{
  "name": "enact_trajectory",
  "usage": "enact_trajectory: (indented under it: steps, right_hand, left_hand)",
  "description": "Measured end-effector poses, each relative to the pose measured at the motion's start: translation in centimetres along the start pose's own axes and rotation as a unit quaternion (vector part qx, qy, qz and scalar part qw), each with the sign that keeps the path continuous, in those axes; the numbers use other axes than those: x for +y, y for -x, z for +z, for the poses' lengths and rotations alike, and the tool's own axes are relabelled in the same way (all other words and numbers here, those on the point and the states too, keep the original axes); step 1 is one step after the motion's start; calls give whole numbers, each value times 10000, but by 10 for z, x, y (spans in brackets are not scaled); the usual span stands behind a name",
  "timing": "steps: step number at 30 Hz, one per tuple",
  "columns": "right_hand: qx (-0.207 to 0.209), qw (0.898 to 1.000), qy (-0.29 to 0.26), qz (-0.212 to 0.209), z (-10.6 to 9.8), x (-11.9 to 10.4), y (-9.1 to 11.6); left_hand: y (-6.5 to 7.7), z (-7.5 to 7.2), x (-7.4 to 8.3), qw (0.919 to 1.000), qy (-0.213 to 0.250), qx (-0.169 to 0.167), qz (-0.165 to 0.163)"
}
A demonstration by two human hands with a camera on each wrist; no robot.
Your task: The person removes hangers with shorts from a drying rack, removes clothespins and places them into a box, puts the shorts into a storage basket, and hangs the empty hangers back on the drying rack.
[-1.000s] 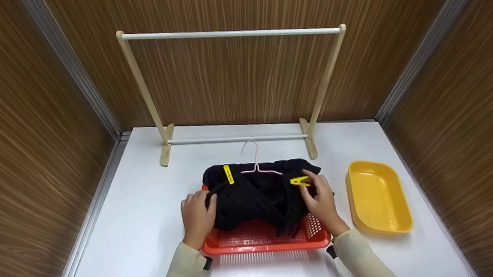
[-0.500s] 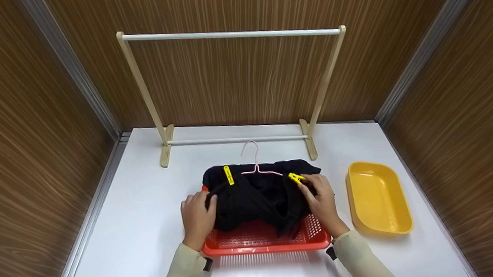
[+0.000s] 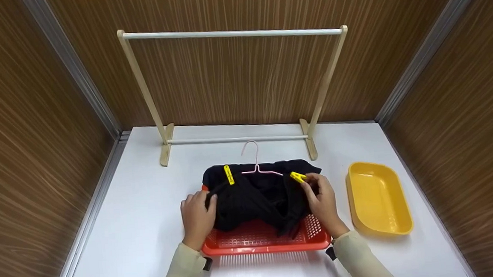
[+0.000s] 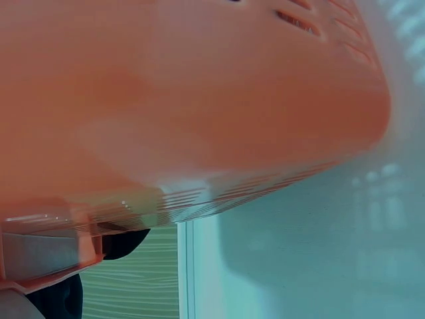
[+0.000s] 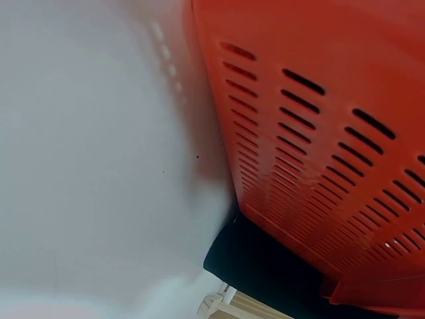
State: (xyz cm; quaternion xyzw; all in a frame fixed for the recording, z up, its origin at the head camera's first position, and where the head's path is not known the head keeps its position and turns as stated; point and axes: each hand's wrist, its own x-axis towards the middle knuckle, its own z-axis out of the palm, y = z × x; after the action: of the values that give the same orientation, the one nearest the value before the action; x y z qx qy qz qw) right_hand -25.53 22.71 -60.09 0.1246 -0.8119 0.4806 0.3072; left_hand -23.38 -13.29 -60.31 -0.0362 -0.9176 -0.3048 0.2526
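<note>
A black garment [image 3: 254,198] lies bunched in a red slotted basket [image 3: 261,238] at the near middle of a white table [image 3: 128,231], draped over the basket's far rim; a pink wire hanger [image 3: 256,161] is threaded into the garment's top, its hook lying on the table toward a wooden drying rack [image 3: 231,34] that stands at the back; the right hand [image 3: 323,202] rests on the garment's right side, its fingertips pinching a yellow clothespin [image 3: 298,177] at the right shoulder of the hanger; a second yellow clothespin [image 3: 228,174] is clipped on the left shoulder, untouched; the left hand [image 3: 198,218] lies at the garment's left edge, fingers curled onto the black cloth beside the basket's left wall; the two hands are well apart, one on each side of the garment; a yellow tray [image 3: 378,197] sits on the table just right of the basket; the wrist views show only the basket's red wall [image 5: 319,133] up close, with a bit of black cloth below it.
</note>
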Motion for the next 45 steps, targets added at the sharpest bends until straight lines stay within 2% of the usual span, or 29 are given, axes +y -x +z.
enact_trajectory:
  steps: [9,15,17,24,26,33,40,45]
  right_hand:
    - [139,9999,32,55,2,-6,-1]
    - [85,9999,-64,30,-3,-39,-4]
    - [66,10000,-57,45,-4,-43,-4]
    - [17,9998,69,167,1,-8,0]
    - [-10,9999,105,107,1,-5,0]
    - [-101,9998,141,-110,-2,-1,0]
    - [-116,9997,221,-59,-1,-1,0]
    - [-85,9999,74,-4,-2,-1,0]
  left_hand:
    - [0,-1,1,10000,-1,10,9]
    - [0,-1,1,10000,-20,21,-3]
    - [0,-1,1,10000,-16,29,-6]
    - [0,-1,0,9999,48,97,35]
    - [0,-1,1,9999,84,64,12]
    - [0,-1,0,9999,153,6,-2]
    - [1,-1,-1,9998,169,-13,63]
    - [1,-1,-2,9999,139,-13,97]
